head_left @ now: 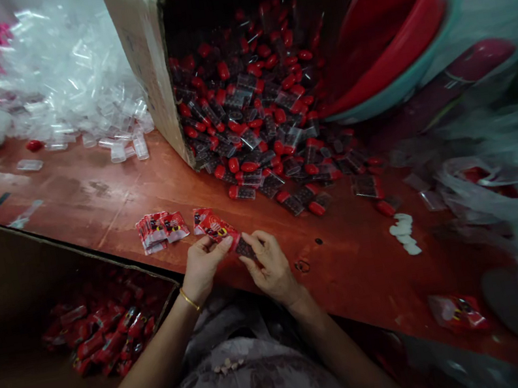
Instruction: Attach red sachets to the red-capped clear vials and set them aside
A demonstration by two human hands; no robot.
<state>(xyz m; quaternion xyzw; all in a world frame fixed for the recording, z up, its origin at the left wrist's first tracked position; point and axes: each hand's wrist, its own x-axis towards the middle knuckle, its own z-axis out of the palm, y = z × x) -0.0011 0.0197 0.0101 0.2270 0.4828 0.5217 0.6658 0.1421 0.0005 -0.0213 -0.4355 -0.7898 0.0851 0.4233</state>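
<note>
Wrapper (219, 229), red, printed, centre of the frame: pinched by your left hand (205, 266). Container (244, 247), dark-filled, at its lower-right end: gripped by your right hand (270, 266). Matching wrappers (152, 230): counter (351, 271), just left. Red-capped containers (250, 116): heaped in cardboard box (142, 61), upper centre.

Reddish-brown surface (351, 271), cardboard box (145, 61) tipped on its side, red-capped containers (290, 202) spread before its mouth, flat red sachets (152, 230) near the front edge, clear tubes (140, 146) at left, white pieces (403, 233) and a red packet (457, 312) at right
</note>
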